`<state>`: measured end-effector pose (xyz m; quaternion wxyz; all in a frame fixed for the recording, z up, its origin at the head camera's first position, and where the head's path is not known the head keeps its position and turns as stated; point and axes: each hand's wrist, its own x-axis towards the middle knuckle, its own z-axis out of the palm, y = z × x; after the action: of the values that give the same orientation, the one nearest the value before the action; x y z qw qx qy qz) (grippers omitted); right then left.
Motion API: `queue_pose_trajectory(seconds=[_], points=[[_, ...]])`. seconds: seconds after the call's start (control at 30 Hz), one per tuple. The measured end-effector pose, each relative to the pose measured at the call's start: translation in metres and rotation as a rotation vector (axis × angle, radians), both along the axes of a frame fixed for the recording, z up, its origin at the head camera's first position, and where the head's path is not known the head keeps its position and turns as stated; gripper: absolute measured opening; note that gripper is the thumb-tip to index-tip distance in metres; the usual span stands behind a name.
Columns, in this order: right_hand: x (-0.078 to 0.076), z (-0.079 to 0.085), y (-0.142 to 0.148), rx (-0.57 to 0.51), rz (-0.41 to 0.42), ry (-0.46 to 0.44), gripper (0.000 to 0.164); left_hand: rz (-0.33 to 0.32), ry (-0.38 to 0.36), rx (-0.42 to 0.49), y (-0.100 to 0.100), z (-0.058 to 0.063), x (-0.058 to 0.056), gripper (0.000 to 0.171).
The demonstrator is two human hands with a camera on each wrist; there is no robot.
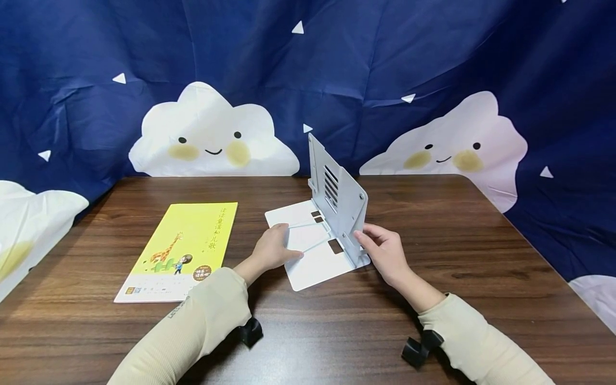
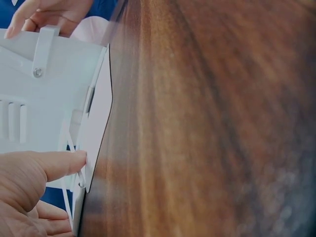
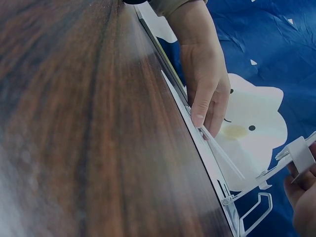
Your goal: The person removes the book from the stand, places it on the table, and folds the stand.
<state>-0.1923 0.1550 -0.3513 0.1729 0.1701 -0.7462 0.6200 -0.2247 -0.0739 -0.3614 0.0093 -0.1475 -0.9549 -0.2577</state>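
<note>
A white folding book stand (image 1: 353, 200) stands on the table, its slotted panel raised at a steep angle from the flat base plate (image 1: 310, 274). Thin wire supports (image 1: 315, 245) run across the base. My left hand (image 1: 272, 247) holds the left side of the stand at the wire supports, thumb and fingers apart around them. At the panel's lower right edge, my right hand (image 1: 387, 255) grips with the thumb in front and the other fingers behind, partly hidden. The left wrist view shows a small clip arm (image 2: 45, 52) on the panel beside the right hand.
A yellow book (image 1: 180, 251) with a giraffe on its cover lies flat to the left of the stand. The brown wooden table (image 1: 337, 342) reaches back to a blue curtain (image 1: 337, 59) with smiling clouds. Black straps (image 1: 415, 351) hang at both wrists.
</note>
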Motion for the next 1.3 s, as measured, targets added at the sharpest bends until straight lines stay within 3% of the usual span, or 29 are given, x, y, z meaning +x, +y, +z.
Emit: queue_pose_trajectory(seconds=[0.9,1.3], points=[[0.000,0.000,0.000,0.013,0.000,0.027,0.015,0.000,-0.032,0.039,0.001,0.001,0.002,0.073],[0.015,0.021,-0.009,0.069,-0.035,0.033,0.014,0.010,-0.037,0.040,0.002,0.002,0.003,0.072]])
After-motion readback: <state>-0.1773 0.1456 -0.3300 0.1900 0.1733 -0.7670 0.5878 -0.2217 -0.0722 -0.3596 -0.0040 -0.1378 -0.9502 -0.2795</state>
